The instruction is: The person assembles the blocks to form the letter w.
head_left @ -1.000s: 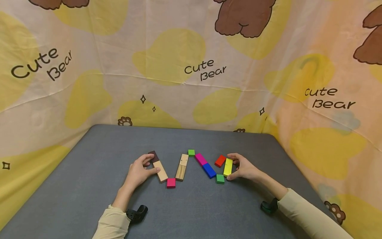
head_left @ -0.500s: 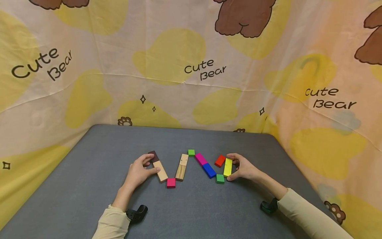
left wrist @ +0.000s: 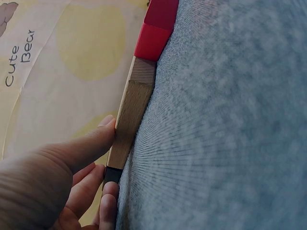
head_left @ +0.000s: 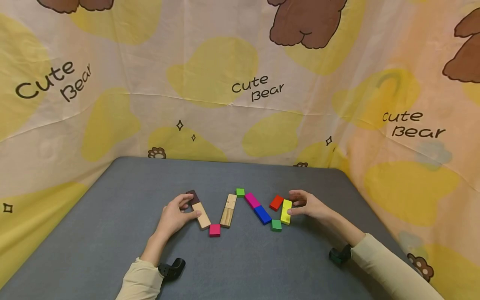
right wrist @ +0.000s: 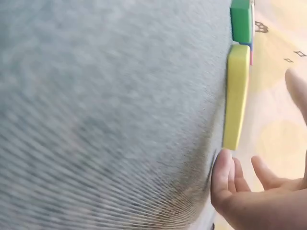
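In the head view my left hand [head_left: 173, 214] rests beside a dark brown block [head_left: 193, 197] and a light wooden block [head_left: 201, 216]. Its thumb lies against the wooden block [left wrist: 128, 124] in the left wrist view, while the other fingers, loosely bent, touch the dark one. My right hand [head_left: 309, 206] is spread at the right side of a yellow block [head_left: 286, 212]. In the right wrist view, one fingertip sits right at an end of the yellow block [right wrist: 236, 96]; the thumb is raised apart from it.
On the grey table [head_left: 240, 266] the blocks form a zigzag: a crimson cube [head_left: 215, 230], two grained wooden blocks [head_left: 228, 210], a light green cube [head_left: 240, 193], magenta [head_left: 252, 200] and blue [head_left: 262, 215] blocks, and a green cube [head_left: 276, 225]. A red block [head_left: 276, 203] lies near the yellow one.
My right hand has let go of the yellow block's ends: its thumb has risen from the near end and the hand has shifted slightly right. The left hand stays put.
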Demonstrator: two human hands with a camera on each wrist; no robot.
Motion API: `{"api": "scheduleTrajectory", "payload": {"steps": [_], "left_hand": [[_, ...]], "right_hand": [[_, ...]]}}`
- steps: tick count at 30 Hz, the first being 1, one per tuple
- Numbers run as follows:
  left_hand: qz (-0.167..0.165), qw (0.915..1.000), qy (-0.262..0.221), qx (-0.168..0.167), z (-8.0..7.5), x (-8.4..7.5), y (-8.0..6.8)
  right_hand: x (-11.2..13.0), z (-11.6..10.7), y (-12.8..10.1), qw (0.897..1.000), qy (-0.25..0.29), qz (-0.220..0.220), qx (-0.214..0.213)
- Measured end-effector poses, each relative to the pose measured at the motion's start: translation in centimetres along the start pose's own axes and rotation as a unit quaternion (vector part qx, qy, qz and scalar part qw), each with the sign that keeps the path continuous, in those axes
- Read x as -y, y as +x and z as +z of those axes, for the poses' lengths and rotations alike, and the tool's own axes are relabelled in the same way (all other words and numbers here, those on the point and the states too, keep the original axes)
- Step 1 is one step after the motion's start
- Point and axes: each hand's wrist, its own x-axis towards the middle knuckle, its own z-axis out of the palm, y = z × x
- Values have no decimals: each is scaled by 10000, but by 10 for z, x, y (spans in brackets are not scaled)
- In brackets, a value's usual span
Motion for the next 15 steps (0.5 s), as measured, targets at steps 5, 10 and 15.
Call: {"api": "scheduleTrajectory", "payload": {"steps": [5,10,15], "left_hand": [[6,10000,-38,10,0,0,1],[-1,10000,-33,26,-1,0,1],[-29,10000,-16,46,0,0,1]], "right_hand": [[10,-2,4,9984,-50,3,-567],[16,7,8,9967,-176,-225,-762],[14,16,10,9956,-251,-361,-829]]}}
